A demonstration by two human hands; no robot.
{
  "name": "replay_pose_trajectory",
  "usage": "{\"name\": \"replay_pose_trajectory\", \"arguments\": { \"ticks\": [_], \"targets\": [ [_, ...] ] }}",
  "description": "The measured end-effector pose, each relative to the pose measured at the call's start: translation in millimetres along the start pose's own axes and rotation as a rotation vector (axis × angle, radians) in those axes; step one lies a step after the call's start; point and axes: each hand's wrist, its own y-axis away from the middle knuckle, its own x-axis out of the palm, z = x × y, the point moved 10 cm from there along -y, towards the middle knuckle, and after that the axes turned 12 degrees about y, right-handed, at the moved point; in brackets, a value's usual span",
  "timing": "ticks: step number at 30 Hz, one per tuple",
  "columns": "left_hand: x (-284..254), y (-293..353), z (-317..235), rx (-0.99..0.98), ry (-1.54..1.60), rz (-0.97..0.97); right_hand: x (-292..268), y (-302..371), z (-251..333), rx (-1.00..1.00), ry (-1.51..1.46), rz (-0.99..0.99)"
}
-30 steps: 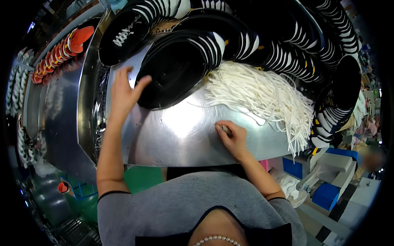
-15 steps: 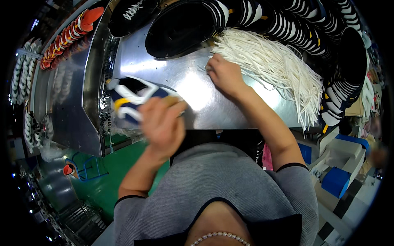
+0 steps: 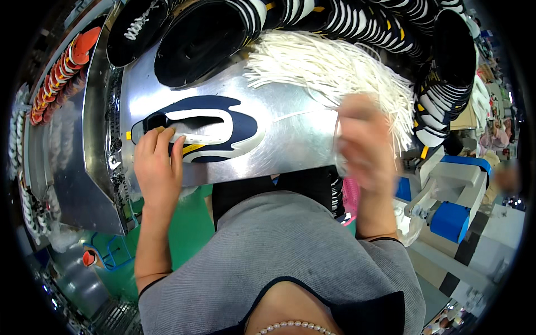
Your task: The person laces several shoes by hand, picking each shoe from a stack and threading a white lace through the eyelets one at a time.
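Observation:
A navy and white shoe upper (image 3: 246,134) with a yellow stripe lies on its side lengthwise across the steel table (image 3: 296,145). At its heel end my left hand (image 3: 155,164) is closed, fingers and thumb gripping the collar edge. My right hand (image 3: 365,146), smeared by motion, is over the table's right part, in front of a heap of white shoelaces (image 3: 329,66). From its fingers one white shoelace (image 3: 304,113) trails leftward across the steel toward the upper's toe. The exact pinch on that lace is blurred.
Nested stacks of dark shoe uppers (image 3: 368,28) line the table's far edge and right side. On the left, a metal panel (image 3: 100,111) rises beside a row of orange uppers (image 3: 67,70). A grey and blue machine (image 3: 449,195) stands at the right.
The upper has gone from my left hand's blurred grip to lying across the table, held at the heel. My right hand has moved right and nearer me, drawing out a lace. The view has shifted.

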Motion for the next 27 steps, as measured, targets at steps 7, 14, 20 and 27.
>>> {"name": "replay_pose_trajectory", "arguments": {
  "ticks": [7, 14, 20, 27],
  "targets": [
    [86.0, 20.1, 77.9, -0.871, 0.608, 0.931, 17.5, -26.6, -193.0, 0.507, 0.189, -0.140],
    [150.9, 25.0, 32.8, -1.109, 1.520, 0.611, 6.8, -20.5, -186.7, 0.390, 0.219, -0.241],
    [137.1, 14.8, -8.3, -0.985, 1.684, 0.459, 3.1, -22.4, -159.5, 0.278, 0.303, -0.241],
    [120.1, 4.0, 0.1, -0.894, 1.557, 0.155, 13.8, -17.2, -144.7, 0.233, 0.477, -0.228]
  ]
}}
